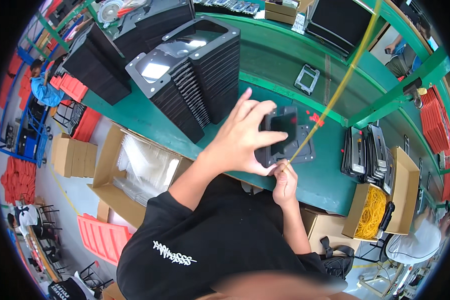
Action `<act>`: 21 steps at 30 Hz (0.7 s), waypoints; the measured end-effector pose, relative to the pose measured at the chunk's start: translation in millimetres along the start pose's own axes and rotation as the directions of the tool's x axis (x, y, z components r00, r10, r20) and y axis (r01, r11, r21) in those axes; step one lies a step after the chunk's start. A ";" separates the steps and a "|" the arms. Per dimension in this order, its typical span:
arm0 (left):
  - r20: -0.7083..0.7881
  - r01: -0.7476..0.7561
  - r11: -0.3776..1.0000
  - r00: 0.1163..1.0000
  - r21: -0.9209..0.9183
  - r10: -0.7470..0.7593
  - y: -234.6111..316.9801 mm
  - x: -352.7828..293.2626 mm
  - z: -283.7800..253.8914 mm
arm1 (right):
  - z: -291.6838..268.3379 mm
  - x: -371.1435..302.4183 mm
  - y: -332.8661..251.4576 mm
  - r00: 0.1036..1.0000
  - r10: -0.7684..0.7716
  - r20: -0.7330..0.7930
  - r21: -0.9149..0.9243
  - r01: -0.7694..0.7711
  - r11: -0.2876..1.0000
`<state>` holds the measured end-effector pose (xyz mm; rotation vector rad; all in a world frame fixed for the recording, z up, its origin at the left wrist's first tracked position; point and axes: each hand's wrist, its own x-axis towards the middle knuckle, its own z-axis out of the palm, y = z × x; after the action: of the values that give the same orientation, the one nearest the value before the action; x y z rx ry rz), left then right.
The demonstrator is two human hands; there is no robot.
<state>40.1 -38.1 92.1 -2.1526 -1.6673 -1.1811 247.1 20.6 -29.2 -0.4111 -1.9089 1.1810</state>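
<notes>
Left hand (242, 132) stretched wide, fingers and thumb fanned along the left side of a black frame (285, 124); one finger lies across its dark face. Cannot tell if that hand grips it. Right hand (286, 184) closed, pinching a yellow cord (329, 102) just under the frame's lower edge.

Clock centred on the frame, which is tilted up over the green table (325, 187) in front of me. Cord runs taut toward 1 o'clock, past the table's far edge. Second black frame (305, 153) at 4, flat and partly hidden behind the first. Red bits (316, 119) at 2, near the cord. Grey metal frame (306, 79) at 1, farther out.

Tall stack of black frames (215, 75) at 10. Carton (105, 192) at 8 to 9, clear plastic sheets (145, 160) inside. Smaller carton (356, 210) between 4 and 5, heaped with yellow cords (372, 210).
</notes>
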 end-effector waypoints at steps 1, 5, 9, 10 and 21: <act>-0.003 -0.002 1.000 1.000 0.009 0.002 6.2 7.0 -15.8 | -0.7 1.3 0.5 0.999 -0.006 0.032 -0.008 0.007 1.000; -0.167 0.059 0.915 0.986 0.399 0.009 32.2 20.7 -96.2 | -2.7 -2.1 4.2 0.999 0.026 -0.019 0.096 -0.024 0.995; -0.411 0.220 0.879 0.911 0.424 -0.030 6.3 21.1 -145.3 | -10.0 -3.1 0.4 0.998 0.037 -0.041 0.095 -0.033 0.995; -0.406 0.217 0.876 0.913 0.431 -0.026 -2.3 16.2 -153.6 | -9.7 -2.2 -1.5 0.998 0.036 -0.043 0.103 -0.032 0.994; -0.374 0.409 0.911 0.838 -0.049 -0.397 -52.5 -18.9 -161.5 | -35.7 28.0 -26.0 0.996 0.019 -0.087 0.059 -0.013 0.998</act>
<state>-83.9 -125.2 171.0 -1.4556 -1.9834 -1.5424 262.2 46.2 13.9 -0.4398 -1.7951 1.2072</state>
